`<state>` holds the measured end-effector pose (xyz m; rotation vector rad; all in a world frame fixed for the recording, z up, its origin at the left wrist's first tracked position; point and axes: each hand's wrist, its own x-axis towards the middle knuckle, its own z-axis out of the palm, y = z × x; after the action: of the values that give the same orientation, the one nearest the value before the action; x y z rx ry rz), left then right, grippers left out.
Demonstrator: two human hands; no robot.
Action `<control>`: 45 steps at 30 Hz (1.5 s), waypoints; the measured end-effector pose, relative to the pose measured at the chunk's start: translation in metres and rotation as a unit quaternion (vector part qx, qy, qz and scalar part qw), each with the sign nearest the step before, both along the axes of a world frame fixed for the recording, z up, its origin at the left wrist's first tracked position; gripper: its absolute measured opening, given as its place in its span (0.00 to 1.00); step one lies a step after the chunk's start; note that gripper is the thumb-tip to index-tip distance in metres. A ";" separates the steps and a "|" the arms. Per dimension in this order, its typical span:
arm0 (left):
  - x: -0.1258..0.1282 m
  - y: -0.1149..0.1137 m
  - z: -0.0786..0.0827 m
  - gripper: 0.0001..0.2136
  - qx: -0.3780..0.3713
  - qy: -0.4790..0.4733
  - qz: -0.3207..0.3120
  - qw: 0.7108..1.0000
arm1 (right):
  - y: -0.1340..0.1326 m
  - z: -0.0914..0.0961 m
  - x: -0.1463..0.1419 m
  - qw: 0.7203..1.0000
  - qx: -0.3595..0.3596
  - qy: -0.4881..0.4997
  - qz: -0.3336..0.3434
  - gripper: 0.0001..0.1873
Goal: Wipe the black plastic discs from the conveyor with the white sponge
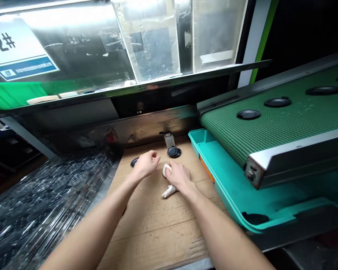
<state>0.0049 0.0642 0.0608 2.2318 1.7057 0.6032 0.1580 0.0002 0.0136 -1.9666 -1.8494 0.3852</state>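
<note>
My right hand (179, 177) presses on a crumpled white cloth (169, 191), which sticks out on both sides of the hand. My left hand (148, 164) hangs over the cardboard sheet (154, 234) with its fingers curled and nothing visible in them. Just left of it lies a dark round disc (134, 162), partly hidden. Beyond my hands, a black round lid (174, 152) lies on the cardboard. Behind that stands a small translucent bottle (169, 140) with a black top.
A teal tray (214, 165) runs along the cardboard's right side, below a green mesh conveyor belt (273, 127) carrying several black discs. Bubble wrap (45, 202) lies to the left. A metal wall stands behind the cardboard, with a "2#" sign (17, 48) above.
</note>
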 end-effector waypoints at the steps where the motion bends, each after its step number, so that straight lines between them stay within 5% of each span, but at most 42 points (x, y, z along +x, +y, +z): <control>1: 0.021 0.016 -0.004 0.20 -0.008 -0.019 0.015 1.000 | 0.000 0.000 0.000 1.000 0.000 0.001 -0.003 0.16; 6: 0.074 0.069 -0.027 0.13 -0.054 -0.088 0.072 0.992 | 0.004 -0.004 0.000 1.000 0.012 0.008 -0.012 0.16; 12: 0.081 0.076 -0.036 0.08 -0.098 -0.227 0.092 0.965 | 0.007 -0.006 0.000 0.999 0.025 0.013 -0.017 0.16; 19: 0.037 0.028 -0.018 0.07 -0.121 -0.445 0.088 0.883 | 0.007 -0.006 0.002 0.997 0.032 0.062 -0.025 0.14; 23: -0.002 -0.015 -0.025 0.05 -0.157 -0.604 0.070 0.778 | 0.008 0.000 -0.003 0.977 0.115 0.170 -0.062 0.15; 27: -0.016 -0.043 -0.039 0.20 -0.204 -0.704 0.057 0.678 | 0.004 0.005 -0.016 0.937 0.199 0.288 -0.020 0.16; 31: -0.014 -0.055 -0.042 0.19 -0.272 -0.745 -0.025 0.609 | -0.005 0.002 -0.028 0.946 0.196 0.258 0.018 0.16; 35: -0.017 -0.053 -0.042 0.11 -0.317 -0.779 0.002 0.541 | -0.007 -0.004 -0.031 0.952 0.192 0.239 0.014 0.16; 45: -0.013 -0.054 -0.047 0.15 -0.343 -0.799 0.021 0.494 | -0.018 -0.001 -0.039 0.984 0.140 0.112 0.020 0.20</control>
<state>-0.0082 0.0100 0.0135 0.3357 0.5821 1.1150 0.1193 -0.0180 0.0123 -1.6311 -1.6988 0.3247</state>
